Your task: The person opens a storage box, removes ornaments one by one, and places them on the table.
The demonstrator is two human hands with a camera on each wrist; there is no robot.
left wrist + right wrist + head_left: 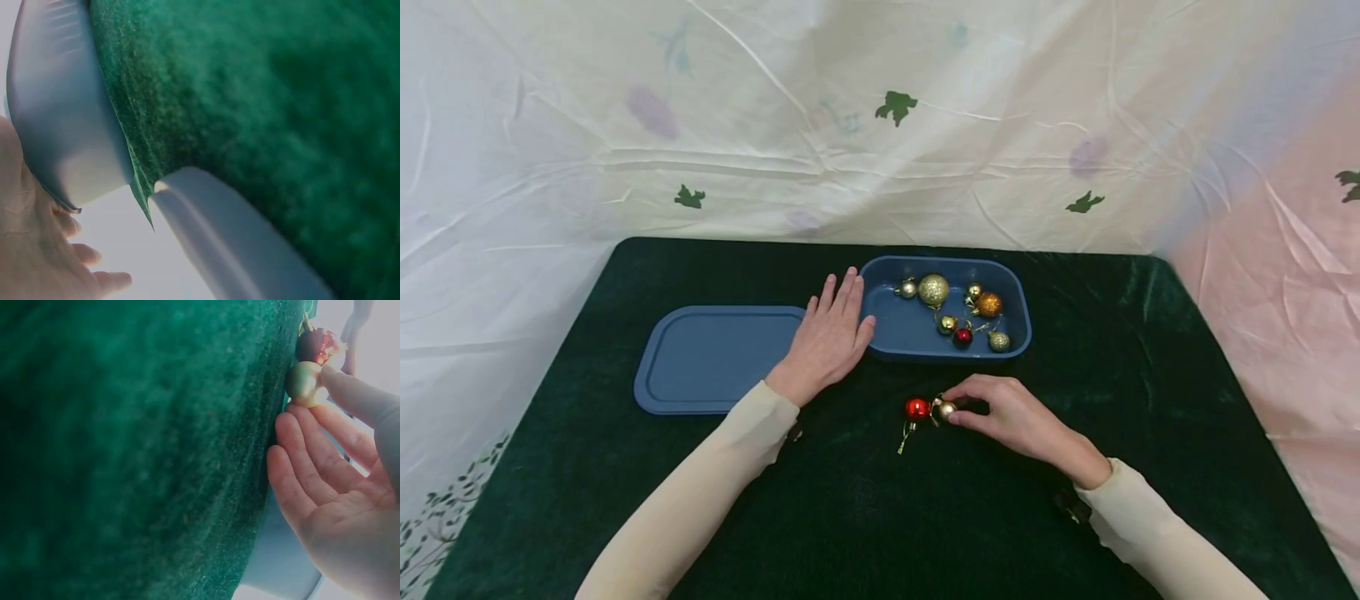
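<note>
Where white sheets (pixel 880 150) hang, green velvet (pixel 880 517) covers the table.

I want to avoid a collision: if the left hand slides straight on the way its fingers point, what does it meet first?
Probably the blue tray: the left hand lies flat, fingers already at its near-left wall, though whether they touch it is unclear.

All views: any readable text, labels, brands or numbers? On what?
None. The blue tray, its lid, the baubles in it and the gold bauble in the right hand carry no lettering.
The backdrop sheet shows only printed green leaf shapes, no writing.
Both wrist views are blurred close-ups of green cloth; no text there.
</note>
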